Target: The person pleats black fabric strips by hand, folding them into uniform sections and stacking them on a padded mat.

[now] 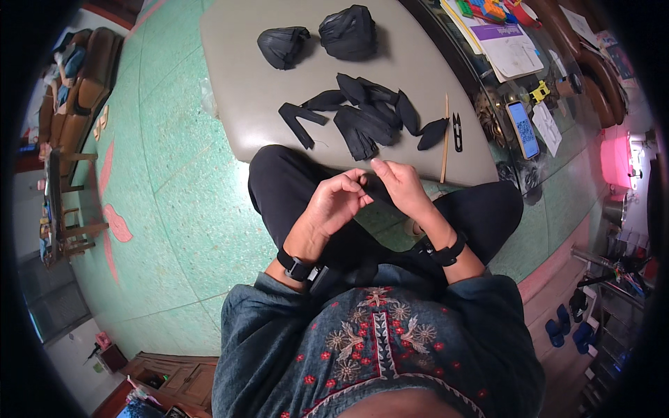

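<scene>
My left hand [338, 201] and my right hand [401, 185] meet above my lap. Between them is a small black piece of cloth-like material [377, 189], pinched in the fingertips of both hands and partly hidden by them. Just beyond, on a beige padded seat [251, 104], lies a loose pile of black pleated and petal-shaped pieces [366, 123]. A black folded strip [300, 123] bends in a V at the pile's left. To the right, a single petal-shaped piece [433, 134] rests against a thin wooden stick [446, 146], with black thread snips [458, 133] beside it.
Two rounded black bundles, a smaller one [282, 47] and a larger one [348, 32], sit at the seat's far end. Right of it, a glass-topped table [507, 99] holds a lit phone [522, 129], papers [504, 49] and toy bricks [486, 9]. A person [65, 68] is on a brown sofa at far left.
</scene>
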A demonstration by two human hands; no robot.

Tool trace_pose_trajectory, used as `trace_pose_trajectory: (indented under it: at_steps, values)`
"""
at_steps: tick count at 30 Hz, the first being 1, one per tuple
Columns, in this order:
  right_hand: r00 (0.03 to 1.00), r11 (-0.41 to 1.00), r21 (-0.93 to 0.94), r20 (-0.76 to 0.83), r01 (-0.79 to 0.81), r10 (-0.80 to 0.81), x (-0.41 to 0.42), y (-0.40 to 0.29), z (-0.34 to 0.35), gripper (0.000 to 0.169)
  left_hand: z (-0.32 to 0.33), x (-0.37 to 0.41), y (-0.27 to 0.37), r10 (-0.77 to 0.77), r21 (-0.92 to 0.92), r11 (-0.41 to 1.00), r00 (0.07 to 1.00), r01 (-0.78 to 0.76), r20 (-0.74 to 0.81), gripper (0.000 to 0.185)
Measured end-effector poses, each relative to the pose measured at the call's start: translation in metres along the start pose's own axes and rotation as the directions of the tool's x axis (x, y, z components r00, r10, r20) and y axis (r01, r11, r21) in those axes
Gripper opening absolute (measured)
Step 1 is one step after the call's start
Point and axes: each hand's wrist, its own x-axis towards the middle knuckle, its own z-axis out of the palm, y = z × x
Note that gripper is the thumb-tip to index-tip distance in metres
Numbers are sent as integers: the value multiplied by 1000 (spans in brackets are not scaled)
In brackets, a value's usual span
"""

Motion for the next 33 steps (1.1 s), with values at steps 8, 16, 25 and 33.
trace_pose_trajectory:
  at_steps: [8, 16, 25, 33]
  values:
    - [986, 992, -126, -169, -12, -9, -10, -12, 7, 26, 3, 5, -1, 83, 12, 997, 992, -83, -96, 16]
    - [992, 993, -19, -54, 115, -115, -15, -5, 10, 16, -1, 5, -2, 172, -101, 978, 980, -182, -96, 17]
    - [916, 406, 867, 127, -289, 380, 1, 5, -14, 15, 7, 4, -7, 229, 555, 797, 970, -237, 86, 47]
    - [865, 559, 679, 246, -476, 437, 1, 44, -18, 18, 2, 14, -6, 443, 545, 765, 895, -343, -59, 10]
